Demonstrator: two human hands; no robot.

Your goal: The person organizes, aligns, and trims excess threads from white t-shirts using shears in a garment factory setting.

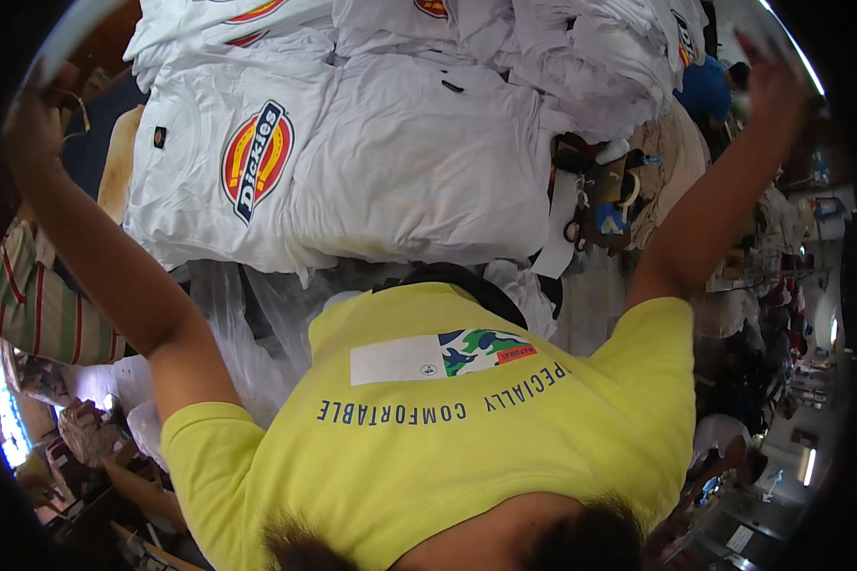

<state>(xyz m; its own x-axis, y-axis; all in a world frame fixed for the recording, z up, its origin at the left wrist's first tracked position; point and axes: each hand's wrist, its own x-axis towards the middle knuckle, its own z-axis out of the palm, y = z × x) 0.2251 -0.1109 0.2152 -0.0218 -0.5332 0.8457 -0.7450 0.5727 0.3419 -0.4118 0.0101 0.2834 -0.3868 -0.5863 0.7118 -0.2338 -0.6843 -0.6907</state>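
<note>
Both my arms are raised wide to the sides, away from the white T-shirts point(405, 162) stacked in front of me. My left hand point(34, 124) is up at the far left rim, dark and blurred, and its fingers cannot be made out clearly. At the upper right rim is my right hand point(771, 81), smeared at the edge, with fingers that look stretched out and nothing visible in them. The top T-shirt on the left bears a red, yellow and navy print point(257, 162). Neither hand touches the stack.
Right of the stack lie scissors point(573, 228), a tape roll point(628, 190) and a white paper strip point(556, 228). More white shirts point(581, 67) are heaped behind. A striped cloth point(43, 300) hangs at left. A person in blue point(705, 95) is at upper right, another person point(728, 447) lower right.
</note>
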